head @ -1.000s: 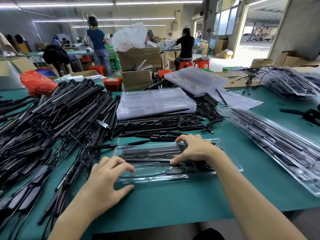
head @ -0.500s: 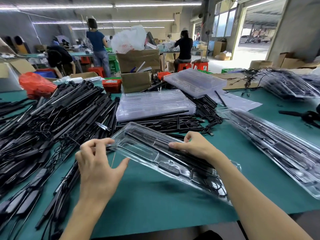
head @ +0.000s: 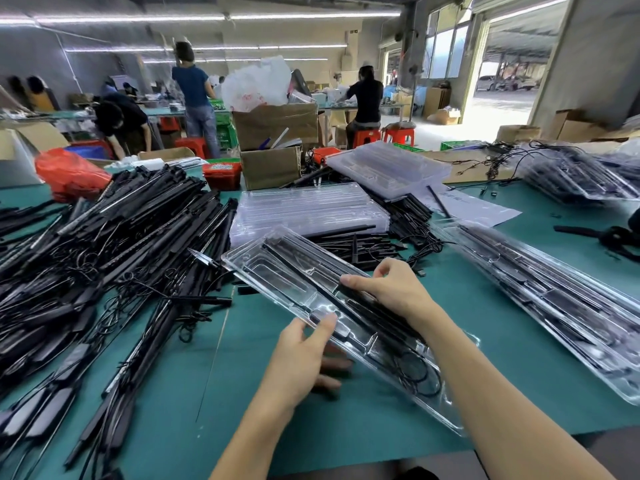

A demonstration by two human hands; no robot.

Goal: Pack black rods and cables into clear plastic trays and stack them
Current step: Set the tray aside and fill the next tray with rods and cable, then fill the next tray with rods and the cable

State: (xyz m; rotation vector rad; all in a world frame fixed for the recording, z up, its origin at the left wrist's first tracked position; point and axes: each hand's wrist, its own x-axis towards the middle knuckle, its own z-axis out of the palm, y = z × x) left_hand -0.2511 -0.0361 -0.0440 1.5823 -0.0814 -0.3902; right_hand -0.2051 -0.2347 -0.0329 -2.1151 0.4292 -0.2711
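Left of the green bench (head: 346, 427), the loose heap of black rods (head: 114, 244) could snag a swinging corner. The left hand (head: 298, 358) pinches the filled clear tray's (head: 277, 271) near rim; the right hand (head: 391, 289) grips across it. The tray is held tilted above the bench — thin, glossy, flexible plastic, so rods or the coiled cable (head: 415, 372) could slide out.
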